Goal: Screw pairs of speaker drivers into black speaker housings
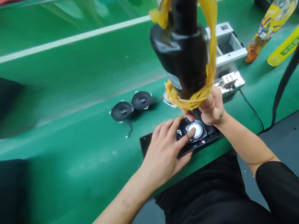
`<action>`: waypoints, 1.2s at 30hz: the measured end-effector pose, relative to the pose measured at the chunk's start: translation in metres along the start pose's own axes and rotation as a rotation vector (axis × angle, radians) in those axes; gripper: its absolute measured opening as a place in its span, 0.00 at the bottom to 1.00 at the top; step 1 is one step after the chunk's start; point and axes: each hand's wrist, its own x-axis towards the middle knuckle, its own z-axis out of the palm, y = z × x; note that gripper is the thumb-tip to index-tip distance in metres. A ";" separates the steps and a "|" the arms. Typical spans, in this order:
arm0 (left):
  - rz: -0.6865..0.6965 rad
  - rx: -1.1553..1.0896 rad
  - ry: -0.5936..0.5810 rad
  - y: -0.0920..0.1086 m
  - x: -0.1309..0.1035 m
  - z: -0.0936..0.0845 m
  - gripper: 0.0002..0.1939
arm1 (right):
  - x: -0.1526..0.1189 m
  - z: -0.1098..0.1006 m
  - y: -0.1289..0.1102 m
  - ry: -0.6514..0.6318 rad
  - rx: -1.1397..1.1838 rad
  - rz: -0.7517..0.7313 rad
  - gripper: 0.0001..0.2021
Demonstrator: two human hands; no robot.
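Speaker driver, silver back up, was seated in the black panel at lower centre of the frame, pinned flat by the left hand with one fingertip on it, nothing gripped. Right above it, the right hand was wrapped tight around the hanging screwdriver, pointed straight down just up-right of the driver, so that hand was nearer.

I see green work surface filling most of view, glossy, soft overhead reflections in upper part. White stripe runs across it, rising toward right. Surface blurred at left, as if moving. Dark patches at left edge, too blurred for me to identify. Grey floor beyond bench edge at lower right. Light even, bright, no hard shadows.
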 end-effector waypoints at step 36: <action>-0.001 -0.103 0.188 0.004 0.001 0.022 0.25 | 0.054 -0.064 -0.082 0.527 -0.589 -0.388 0.36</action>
